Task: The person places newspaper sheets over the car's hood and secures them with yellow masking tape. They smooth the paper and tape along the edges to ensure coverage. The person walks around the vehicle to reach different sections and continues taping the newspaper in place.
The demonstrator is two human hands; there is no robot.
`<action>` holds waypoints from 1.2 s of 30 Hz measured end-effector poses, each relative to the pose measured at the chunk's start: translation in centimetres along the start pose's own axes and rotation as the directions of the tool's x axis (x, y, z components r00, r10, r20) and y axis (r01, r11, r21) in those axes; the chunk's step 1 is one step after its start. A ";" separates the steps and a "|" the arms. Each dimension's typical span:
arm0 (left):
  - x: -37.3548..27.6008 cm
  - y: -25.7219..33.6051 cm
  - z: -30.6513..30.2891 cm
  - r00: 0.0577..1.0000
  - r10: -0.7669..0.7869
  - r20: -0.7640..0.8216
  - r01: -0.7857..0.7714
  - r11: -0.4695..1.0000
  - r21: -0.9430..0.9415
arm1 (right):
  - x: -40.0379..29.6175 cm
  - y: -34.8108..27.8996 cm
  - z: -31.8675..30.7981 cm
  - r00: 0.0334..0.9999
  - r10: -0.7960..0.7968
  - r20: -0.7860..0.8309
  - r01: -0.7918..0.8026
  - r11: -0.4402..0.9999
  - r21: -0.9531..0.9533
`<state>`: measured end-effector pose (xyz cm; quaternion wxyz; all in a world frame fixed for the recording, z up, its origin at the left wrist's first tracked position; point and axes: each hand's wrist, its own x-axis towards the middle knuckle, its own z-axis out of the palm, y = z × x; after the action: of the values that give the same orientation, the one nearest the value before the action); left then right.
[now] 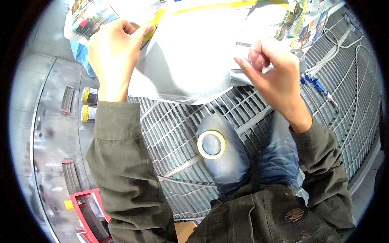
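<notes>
A glossy light-grey panel [194,51] with a curved lower edge lies before me. Yellow masking tape [209,6] runs along its upper part, beside printed paper sheeting [94,18]. My left hand [114,57] is at the panel's left side, thumb and forefinger closed on the end of the tape; the exact grip is partly hidden. Over the panel's right side hovers my right hand [270,63], slightly blurred, its fingers curled and the thumb apart, with nothing visible in it. A roll of yellow masking tape [225,144] rests flat on my knee.
Metal floor grating [179,130] lies underneath. On the right are a blue spray gun [317,85] and pale hoses [334,51]. Two yellow-lidded cans [89,113], sanding blocks [67,98] and a red tray [86,215] stand on the left. More printed sheeting [307,27] hangs at upper right.
</notes>
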<state>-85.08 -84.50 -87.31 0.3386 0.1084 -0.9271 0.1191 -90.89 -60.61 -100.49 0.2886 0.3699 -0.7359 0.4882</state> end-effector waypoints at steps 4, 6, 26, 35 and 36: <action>0.1 0.1 0.3 1.000 0.016 0.000 -0.016 1.000 0.020 | -2.3 0.4 0.0 0.976 0.206 0.063 -0.211 0.975 0.075; 0.3 0.3 0.2 1.000 0.012 -0.002 -0.012 1.000 0.006 | -3.1 0.4 0.0 0.972 0.232 0.042 -0.236 0.965 0.112; -1.2 -2.8 0.0 1.000 0.002 0.005 -0.002 1.000 -0.001 | -9.0 0.3 0.7 0.896 0.417 0.152 -0.438 0.886 0.150; -1.6 -2.0 0.3 0.995 0.093 -0.032 -0.091 0.994 0.068 | -12.0 -2.8 1.8 0.911 0.134 0.390 -0.227 0.953 0.202; -1.6 -1.8 0.4 0.996 0.081 -0.027 -0.079 0.995 0.055 | -12.3 -2.8 1.9 0.906 0.129 0.402 -0.229 0.950 0.210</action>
<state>-83.61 -86.18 -88.41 0.3441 0.0785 -0.9220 0.1591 -81.84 -59.89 -109.45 0.0431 0.4221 -0.7409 0.5206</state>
